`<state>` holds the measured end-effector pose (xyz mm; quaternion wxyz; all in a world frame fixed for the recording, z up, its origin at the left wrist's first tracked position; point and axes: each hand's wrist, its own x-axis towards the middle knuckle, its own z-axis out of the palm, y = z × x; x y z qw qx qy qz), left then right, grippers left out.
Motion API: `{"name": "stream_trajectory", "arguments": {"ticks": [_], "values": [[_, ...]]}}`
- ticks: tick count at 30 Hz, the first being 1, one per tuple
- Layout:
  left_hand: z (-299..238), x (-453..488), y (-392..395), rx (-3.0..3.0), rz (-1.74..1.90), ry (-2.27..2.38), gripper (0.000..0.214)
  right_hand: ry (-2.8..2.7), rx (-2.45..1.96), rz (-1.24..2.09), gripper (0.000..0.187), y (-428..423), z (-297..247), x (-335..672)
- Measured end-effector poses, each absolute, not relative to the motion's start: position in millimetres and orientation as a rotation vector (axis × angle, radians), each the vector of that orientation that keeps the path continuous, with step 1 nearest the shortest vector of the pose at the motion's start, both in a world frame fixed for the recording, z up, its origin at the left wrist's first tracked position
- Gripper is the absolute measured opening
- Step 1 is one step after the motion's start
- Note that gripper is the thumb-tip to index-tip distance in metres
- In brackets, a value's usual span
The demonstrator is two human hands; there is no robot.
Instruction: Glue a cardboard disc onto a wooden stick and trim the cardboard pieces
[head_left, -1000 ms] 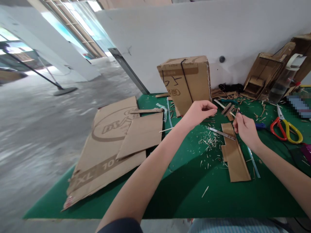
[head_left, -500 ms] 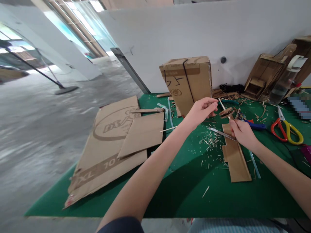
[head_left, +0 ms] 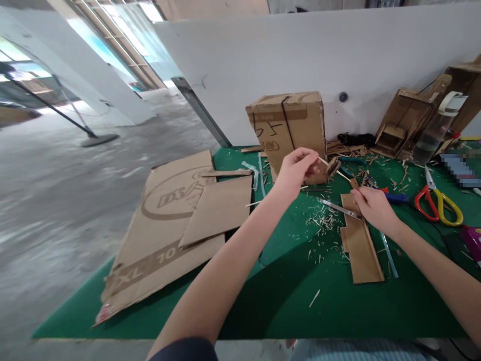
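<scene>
My left hand [head_left: 298, 168] pinches one end of a thin wooden stick [head_left: 343, 175]. Threaded on that stick is a small brown cardboard wheel [head_left: 332, 167]. My right hand [head_left: 372, 204] is closed on a small strip of cardboard [head_left: 354, 184], whose tip is at the stick's other end; whether they are joined I cannot tell. Under the right hand, a notched cardboard piece [head_left: 363, 255] lies on the green table with a narrow metal strip [head_left: 340, 208] across it. Pale shavings [head_left: 323, 220] are scattered to its left.
Flat cardboard sheets [head_left: 169, 200] cover the table's left side. A cardboard box [head_left: 289, 130] stands at the back by the white partition. Scissors [head_left: 439, 203], blue-handled pliers [head_left: 396, 198], a clear bottle [head_left: 432, 135] and cardboard constructions [head_left: 402, 118] are on the right.
My left hand has taken hold of the stick's end and shifted slightly left, carrying the wheel with it. The right hand now holds a small cardboard strip instead of the stick near the wheel.
</scene>
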<state>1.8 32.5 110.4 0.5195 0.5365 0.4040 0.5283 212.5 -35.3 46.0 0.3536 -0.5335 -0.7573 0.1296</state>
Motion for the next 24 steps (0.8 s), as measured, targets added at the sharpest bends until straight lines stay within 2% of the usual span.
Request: {"name": "stream_trajectory", "arguments": {"ticks": [4, 10, 15, 18, 22, 24], "values": [[113.2, -5.3, 37.6, 1.35, 1.285, 1.039, 0.014, -2.099, -1.364, 0.243, 0.04, -41.8, 54.5, 211.1], [93.3, 2.8, 34.9, 1.526, 1.114, 1.103, 0.013, -2.538, -1.392, 0.011, 0.02, -54.6, 57.0, 199.5], [67.2, -1.5, 38.8, 1.618, 1.024, 1.249, 0.013, -2.653, -1.487, -0.103, 0.022, -56.6, 52.5, 197.0], [57.5, -16.2, 42.5, 1.909, 0.956, 1.432, 0.011, -2.681, -1.465, -0.113, 0.03, -56.3, 49.7, 203.2], [56.4, -34.9, 36.2, 2.208, 0.763, 1.711, 0.012, -2.703, -1.341, -0.192, 0.035, -63.0, 47.8, 218.6], [60.8, -36.9, 23.9, 2.269, 0.794, 1.81, 0.017, -2.689, -1.342, -0.251, 0.034, -68.1, 48.5, 227.8]]}}
